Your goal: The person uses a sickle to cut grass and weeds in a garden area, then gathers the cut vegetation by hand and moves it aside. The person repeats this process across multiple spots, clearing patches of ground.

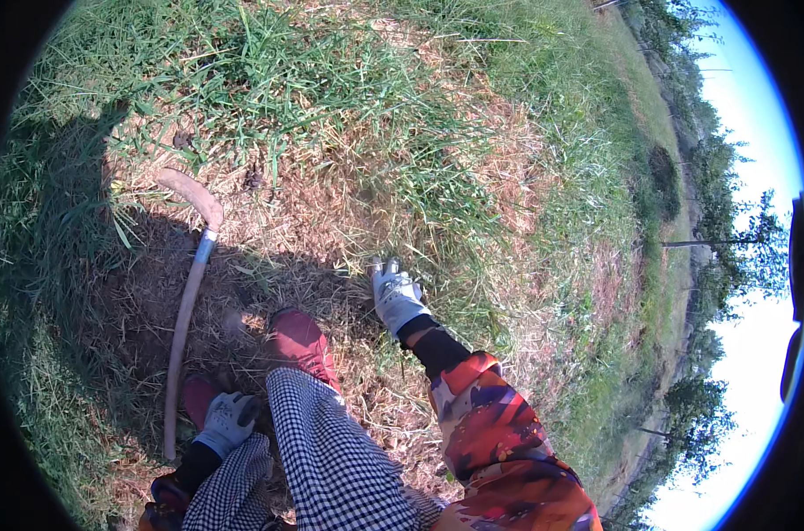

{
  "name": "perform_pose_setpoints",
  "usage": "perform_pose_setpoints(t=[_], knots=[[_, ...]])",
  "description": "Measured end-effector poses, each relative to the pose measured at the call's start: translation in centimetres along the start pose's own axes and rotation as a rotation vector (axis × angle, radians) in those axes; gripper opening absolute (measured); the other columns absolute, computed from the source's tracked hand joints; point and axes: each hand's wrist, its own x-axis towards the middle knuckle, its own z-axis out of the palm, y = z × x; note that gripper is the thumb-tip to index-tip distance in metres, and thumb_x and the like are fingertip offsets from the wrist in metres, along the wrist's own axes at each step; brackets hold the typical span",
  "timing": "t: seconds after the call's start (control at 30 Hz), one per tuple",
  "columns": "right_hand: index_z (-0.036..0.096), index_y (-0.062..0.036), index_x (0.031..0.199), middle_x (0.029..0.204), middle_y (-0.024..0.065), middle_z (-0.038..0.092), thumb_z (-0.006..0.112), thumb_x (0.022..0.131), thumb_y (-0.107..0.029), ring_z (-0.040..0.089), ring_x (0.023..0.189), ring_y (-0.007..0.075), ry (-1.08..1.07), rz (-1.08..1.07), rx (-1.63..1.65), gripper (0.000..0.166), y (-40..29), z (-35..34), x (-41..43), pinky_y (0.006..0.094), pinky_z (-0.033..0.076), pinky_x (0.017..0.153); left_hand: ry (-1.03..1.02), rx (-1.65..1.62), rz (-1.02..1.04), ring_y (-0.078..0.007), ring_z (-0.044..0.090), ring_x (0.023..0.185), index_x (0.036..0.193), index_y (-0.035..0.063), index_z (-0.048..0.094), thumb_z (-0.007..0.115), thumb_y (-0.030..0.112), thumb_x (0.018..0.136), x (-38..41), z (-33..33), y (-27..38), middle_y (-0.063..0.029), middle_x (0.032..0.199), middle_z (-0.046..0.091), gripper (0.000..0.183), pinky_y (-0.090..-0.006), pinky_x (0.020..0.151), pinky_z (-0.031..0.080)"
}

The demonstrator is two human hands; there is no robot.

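My right hand, in a pale work glove with a dark cuff, reaches down into the grass; its fingertips touch the stems, and I cannot tell whether they grip any. At the lower left my left hand, also gloved, rests beside a red shoe. A dark rounded patch shows at its fingers; whether it holds something is unclear. Left of that hand a long curved wooden handle lies on the ground, not held. A bluish-grey band joins it to a curved, brownish, sickle-like head.
Another red shoe stands between my hands, beside my checked clothing. Dry cut stems and bare soil cover the ground near the shoes. Taller green grass grows beyond. Trees and bright sky lie along the right side.
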Motion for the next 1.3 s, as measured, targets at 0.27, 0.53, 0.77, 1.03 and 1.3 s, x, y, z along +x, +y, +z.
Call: perform_pose_setpoints(t=[0.27, 0.53, 0.77, 1.03, 1.3], knots=[[0.059, -0.0074, 0.084, 0.084, 0.0128, 0.063, 0.038, 0.081, -0.020, 0.061, 0.078, 0.0298, 0.041, -0.016, 0.064, 0.025, 2.4, 0.4, 0.3, 0.0424, 0.047, 0.065, 0.064, -0.030, 0.006, -0.0283, 0.053, 0.079, 0.090, 0.0111, 0.056, 0.050, 0.026, 0.074, -0.2, -1.2, 0.8, -0.0119, 0.085, 0.057, 0.022, -0.0389, 0.074, 0.041], [0.060, -0.0101, 0.101, 0.099, 0.0105, 0.061, 0.043, 0.078, -0.021, 0.060, 0.089, 0.0269, -0.755, 0.059, -0.240, 0.030, 10.4, 10.7, -18.7, 0.0475, 0.048, 0.065, 0.016, -0.072, -0.023, -0.0309, 0.052, 0.086, 0.097, 0.0096, 0.054, 0.056, 0.027, 0.068, -0.7, 0.8, -1.4, -0.0146, 0.095, 0.055, 0.034, -0.0400, 0.079, 0.041], [0.061, -0.0145, 0.097, 0.093, 0.0092, 0.062, 0.039, 0.080, -0.025, 0.060, 0.088, 0.0255, -0.894, 0.101, -0.143, 0.030, 14.6, 15.9, -34.0, 0.0453, 0.047, 0.069, 0.015, -0.054, -0.045, -0.0317, 0.051, 0.089, 0.102, 0.0093, 0.053, 0.058, 0.025, 0.066, -1.0, 0.9, -1.5, -0.0157, 0.101, 0.054, 0.040, -0.0398, 0.081, 0.040], [0.056, -0.0094, 0.098, 0.121, 0.0145, 0.040, 0.056, 0.067, -0.019, 0.040, 0.109, 0.0301, 0.016, -0.352, -0.064, 0.033, 2.3, 2.8, -10.5, 0.0483, 0.039, 0.086, -0.057, -0.064, -0.070, -0.0305, 0.052, 0.086, 0.100, 0.0099, 0.054, 0.057, 0.025, 0.066, -0.1, 1.1, -1.2, -0.0136, 0.094, 0.056, 0.037, -0.0395, 0.080, 0.040], [0.055, -0.0076, 0.100, 0.119, 0.0165, 0.042, 0.067, 0.061, -0.036, 0.041, 0.108, 0.0311, 0.320, 0.238, 0.249, 0.049, 7.4, -1.3, 0.9, 0.0385, 0.038, 0.089, 0.041, -0.011, -0.041, -0.0290, 0.052, 0.080, 0.094, 0.0115, 0.056, 0.055, 0.026, 0.067, -0.1, -0.4, 0.3, -0.0110, 0.086, 0.056, 0.031, -0.0389, 0.075, 0.041]])
